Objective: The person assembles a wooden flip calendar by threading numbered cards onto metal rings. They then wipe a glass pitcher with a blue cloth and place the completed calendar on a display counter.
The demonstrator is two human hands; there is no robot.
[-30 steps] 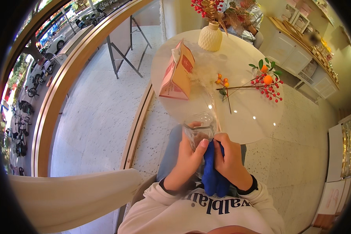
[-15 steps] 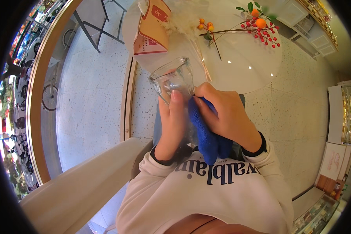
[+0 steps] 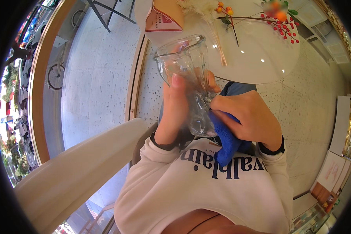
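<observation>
A clear glass vase (image 3: 199,105) with a flared, wavy rim is held tilted in front of my chest, its mouth toward the table. My left hand (image 3: 177,95) is wrapped round it, thumb on the near side and fingertips showing past the far side. Bunched in my right hand (image 3: 245,115) is a blue cloth (image 3: 226,140), which hangs down over my sweatshirt. The right fingers pinch the cloth close against the vase's side, lower down than the left fingers.
Ahead stands a round white table (image 3: 257,70). On it lie a cream and red paper box (image 3: 163,17), dried stems with pale plumes (image 3: 218,43), and sprigs with red berries (image 3: 286,29) and small orange fruit (image 3: 224,9). A pale ledge (image 3: 85,160) runs along my left.
My right hand and the cloth have slid down along the vase, toward its base. More of the vase's lower body shows. The whole view has shifted, so the table sits higher in it.
</observation>
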